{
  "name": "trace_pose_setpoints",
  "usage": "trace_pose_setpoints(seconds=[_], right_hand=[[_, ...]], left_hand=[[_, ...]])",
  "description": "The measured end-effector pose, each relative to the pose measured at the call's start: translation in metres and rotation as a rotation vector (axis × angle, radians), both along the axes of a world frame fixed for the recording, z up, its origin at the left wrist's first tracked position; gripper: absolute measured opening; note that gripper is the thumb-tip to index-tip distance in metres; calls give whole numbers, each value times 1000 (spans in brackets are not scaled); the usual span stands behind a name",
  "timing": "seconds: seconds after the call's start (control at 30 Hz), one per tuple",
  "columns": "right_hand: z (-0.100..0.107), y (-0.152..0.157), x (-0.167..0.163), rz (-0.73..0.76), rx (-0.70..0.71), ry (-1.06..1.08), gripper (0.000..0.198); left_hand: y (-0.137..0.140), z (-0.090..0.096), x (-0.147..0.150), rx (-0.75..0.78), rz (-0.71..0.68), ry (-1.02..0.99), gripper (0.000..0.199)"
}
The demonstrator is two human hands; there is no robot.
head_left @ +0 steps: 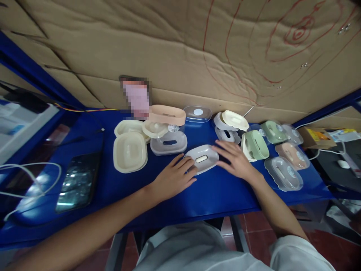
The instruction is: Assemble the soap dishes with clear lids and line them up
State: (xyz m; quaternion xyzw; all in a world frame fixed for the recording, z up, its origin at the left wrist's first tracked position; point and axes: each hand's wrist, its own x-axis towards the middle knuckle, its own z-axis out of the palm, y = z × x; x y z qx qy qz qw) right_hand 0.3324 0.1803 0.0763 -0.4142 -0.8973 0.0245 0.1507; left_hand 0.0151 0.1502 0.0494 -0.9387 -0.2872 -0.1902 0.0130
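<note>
A shallow grey oval plastic dish [187, 152] lies on the blue table in front of me. A small cream oblong piece [201, 159] sits in the slot at its middle. My left hand [176, 176] rests at the dish's left edge, fingers apart and partly covering the rim. At the right edge is my right hand [235, 158], its fingers stretched out and spread; I cannot tell how firmly they touch. Behind my left hand stands a grey box with a clear cover [168, 143]. A light green box [257, 145] is beyond my right hand.
Cream trays [130, 152] and a peach box [167, 114] stand left. A clear lid [197, 113] lies at the back. Several lidded boxes, among them a grey one [283, 173], are at right. A dark tablet [79, 180] lies far left; a cardboard wall [169, 49] rises behind.
</note>
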Motion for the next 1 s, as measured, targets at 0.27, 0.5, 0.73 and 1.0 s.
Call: trace_pose_setpoints(seconds=[0.27, 0.5, 0.73, 1.0], right_hand=[[-8, 17, 20, -379, -4, 100, 35], [13, 10, 19, -480, -451, 1003, 35], [2, 18, 3, -583, -807, 1367, 45], [-4, 18, 27, -551, -663, 828, 46]], left_hand=[[1, 1, -12, -1, -31, -85, 19], [2, -2, -11, -11, -38, -181, 32], [2, -1, -13, -33, -11, -201, 63], [-1, -2, -14, -77, -178, -85, 28]])
